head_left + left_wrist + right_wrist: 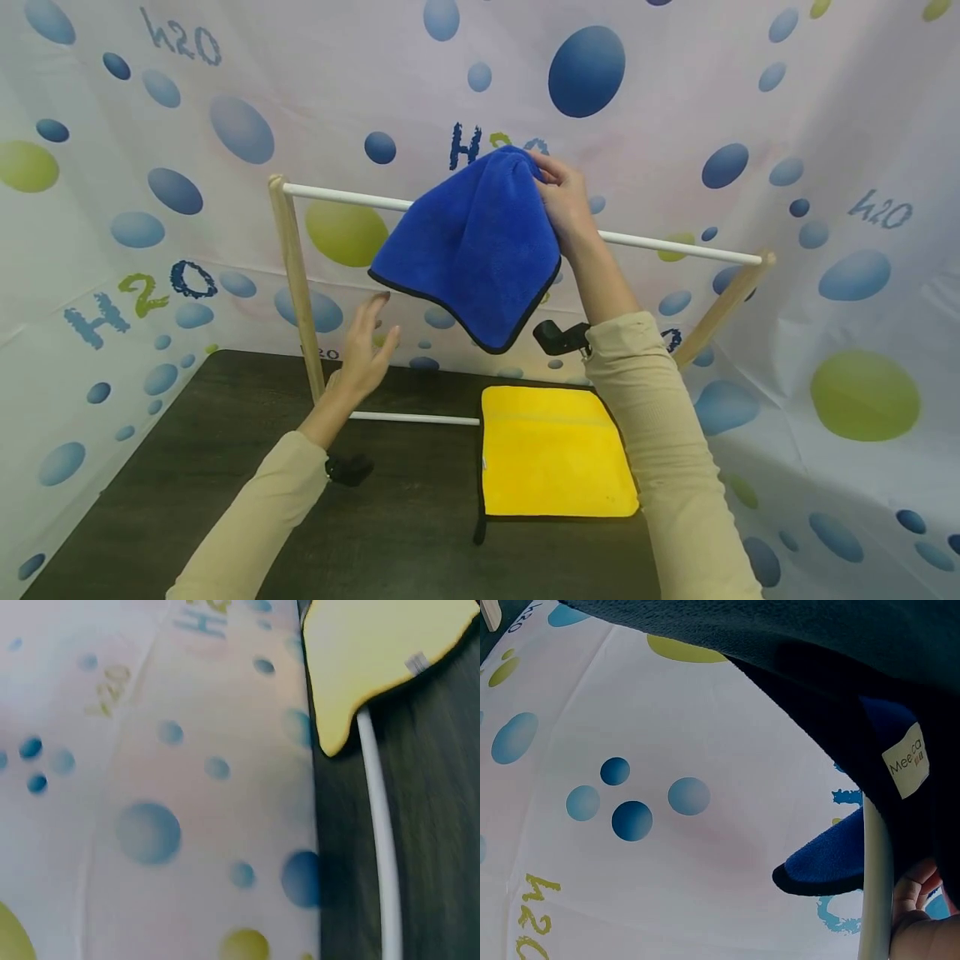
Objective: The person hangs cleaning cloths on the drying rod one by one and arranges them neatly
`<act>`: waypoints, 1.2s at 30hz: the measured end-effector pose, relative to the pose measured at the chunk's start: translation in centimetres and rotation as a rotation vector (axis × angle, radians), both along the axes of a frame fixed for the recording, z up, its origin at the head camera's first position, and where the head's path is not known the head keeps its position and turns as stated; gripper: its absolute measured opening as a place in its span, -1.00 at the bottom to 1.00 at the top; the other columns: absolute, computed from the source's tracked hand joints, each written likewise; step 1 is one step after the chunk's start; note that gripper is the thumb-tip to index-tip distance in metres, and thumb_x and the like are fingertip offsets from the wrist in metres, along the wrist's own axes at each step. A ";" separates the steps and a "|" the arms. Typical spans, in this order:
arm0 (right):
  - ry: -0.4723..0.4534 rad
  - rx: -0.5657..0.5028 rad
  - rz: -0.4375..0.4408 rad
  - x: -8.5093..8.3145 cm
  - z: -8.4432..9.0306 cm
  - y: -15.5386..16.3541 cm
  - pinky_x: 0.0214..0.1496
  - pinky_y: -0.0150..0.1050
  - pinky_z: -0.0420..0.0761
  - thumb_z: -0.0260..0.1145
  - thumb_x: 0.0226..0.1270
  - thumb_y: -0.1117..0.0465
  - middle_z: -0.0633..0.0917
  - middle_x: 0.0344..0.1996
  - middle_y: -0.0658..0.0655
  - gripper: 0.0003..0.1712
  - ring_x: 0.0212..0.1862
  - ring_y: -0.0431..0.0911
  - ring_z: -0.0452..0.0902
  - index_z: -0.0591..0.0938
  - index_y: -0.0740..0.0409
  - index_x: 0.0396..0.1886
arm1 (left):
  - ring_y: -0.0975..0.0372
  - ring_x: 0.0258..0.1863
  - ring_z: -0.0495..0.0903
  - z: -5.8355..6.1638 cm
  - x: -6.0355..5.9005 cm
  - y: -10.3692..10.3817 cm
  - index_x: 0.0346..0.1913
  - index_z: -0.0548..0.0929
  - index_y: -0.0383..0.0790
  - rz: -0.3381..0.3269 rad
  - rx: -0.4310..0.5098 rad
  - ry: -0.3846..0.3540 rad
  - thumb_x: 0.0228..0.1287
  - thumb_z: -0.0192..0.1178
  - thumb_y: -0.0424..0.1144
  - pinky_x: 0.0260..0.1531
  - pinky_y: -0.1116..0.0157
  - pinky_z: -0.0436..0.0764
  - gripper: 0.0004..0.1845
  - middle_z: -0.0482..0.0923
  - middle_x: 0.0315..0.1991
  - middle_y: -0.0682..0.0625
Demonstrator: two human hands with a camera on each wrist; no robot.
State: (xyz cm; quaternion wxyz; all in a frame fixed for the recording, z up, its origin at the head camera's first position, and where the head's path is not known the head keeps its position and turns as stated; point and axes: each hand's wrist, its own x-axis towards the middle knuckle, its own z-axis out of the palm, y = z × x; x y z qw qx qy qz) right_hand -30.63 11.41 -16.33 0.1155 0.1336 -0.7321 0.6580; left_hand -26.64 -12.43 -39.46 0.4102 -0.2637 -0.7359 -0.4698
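Note:
My right hand (562, 200) pinches a blue cloth (480, 242) with black edging near its top, just above the white upper bar (348, 197) of a rack. The cloth hangs in front of the bar, its lower corner pointing down. In the right wrist view a blue corner (825, 859) shows past the bar, and a white label (907, 761) is on the cloth. My left hand (363, 354) is raised below the cloth's left corner, fingers extended, holding nothing. A yellow cloth (555, 467) with black edging lies flat over the rack's lower bar (420, 418).
Wooden posts stand at the rack's left (296, 283) and right (723, 312) ends. The rack is on a dark wooden table (187, 500). Behind it hangs a white curtain (315, 75) with blue and green dots. Dark wrist cameras (348, 471) are strapped to both forearms.

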 end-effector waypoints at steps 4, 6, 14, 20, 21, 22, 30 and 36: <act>-0.015 0.003 -0.005 -0.3 0.0 0.0 -0.10 -0.36 0.48 0.15 0.29 0.33 0.57 -0.04 0.13 -0.60 -0.06 -0.16 0.43 0.53 0.13 0.13 | -0.14 0.07 0.35 1.2 0.4 1.8 0.18 0.26 -0.50 -0.126 -0.011 -0.059 0.35 0.01 -0.17 -0.10 -0.09 0.51 -0.49 0.34 0.07 -0.39; -0.019 0.005 -0.012 -0.4 0.0 0.0 -0.10 -0.37 0.48 0.15 0.29 0.33 0.56 -0.04 0.13 -0.60 -0.07 -0.17 0.43 0.53 0.12 0.14 | -0.14 0.08 0.34 1.8 0.6 2.6 0.17 0.25 -0.51 -0.182 0.011 -0.095 0.30 0.05 -0.32 -0.06 -0.07 0.50 -0.53 0.33 0.06 -0.39; -0.023 0.004 -0.021 -0.4 -0.1 0.3 -0.07 -0.34 0.48 0.16 0.28 0.34 0.55 0.02 0.16 -0.59 -0.03 -0.15 0.43 0.52 0.13 0.14 | -0.13 0.03 0.36 4.9 2.1 4.8 0.21 0.05 -0.59 -0.284 0.158 -0.212 0.13 0.07 -0.62 0.00 -0.04 0.46 -0.40 0.25 0.06 -0.45; -0.046 -0.011 -0.036 -0.3 0.0 0.6 -0.09 -0.36 0.50 0.17 0.29 0.32 0.54 0.03 0.16 -0.58 -0.05 -0.15 0.44 0.51 0.11 0.16 | 0.27 -0.18 0.49 6.6 2.1 5.1 0.22 0.02 -0.53 -0.314 0.326 -0.181 0.13 0.05 -0.58 -0.21 0.42 0.54 -0.38 0.33 -0.07 -0.40; -0.047 -0.016 -0.037 -0.2 0.0 0.7 -0.14 -0.38 0.50 0.17 0.28 0.31 0.55 -0.01 0.15 -0.58 -0.09 -0.16 0.45 0.51 0.10 0.16 | 0.30 -0.20 0.48 6.8 1.9 4.9 0.23 0.01 -0.51 -0.326 0.345 -0.168 0.11 0.03 -0.59 -0.25 0.46 0.53 -0.37 0.32 -0.07 -0.39; -0.052 -0.023 -0.038 -0.2 0.0 0.8 -0.20 -0.39 0.51 0.18 0.28 0.30 0.55 -0.04 0.13 -0.58 -0.13 -0.17 0.45 0.52 0.09 0.15 | 0.32 -0.24 0.48 7.0 1.6 4.7 0.24 0.01 -0.50 -0.333 0.359 -0.153 0.10 0.01 -0.60 -0.31 0.49 0.53 -0.36 0.32 -0.08 -0.38; -0.048 -0.115 -0.042 0.2 -0.2 1.8 -0.53 -0.50 0.38 0.14 0.30 0.34 0.50 -0.27 0.03 -0.56 -0.53 -0.25 0.31 0.47 0.11 0.19 | 0.23 -0.17 0.34 12.1 0.7 1.9 0.34 -0.04 -0.39 -0.393 0.290 -0.127 -0.02 -0.17 -0.68 -0.23 0.40 0.43 -0.24 0.21 0.05 -0.07; 0.050 -0.147 -0.045 0.5 -0.3 2.0 -0.40 -0.46 0.49 0.15 0.24 0.42 0.49 -0.29 0.07 -0.56 -0.44 -0.19 0.39 0.50 0.20 0.14 | 0.22 0.04 0.23 17.3 -0.1 -0.3 0.39 -0.07 -0.33 -0.464 0.322 -0.130 -0.17 -0.25 -0.71 0.06 0.37 0.30 -0.11 0.14 0.26 -0.11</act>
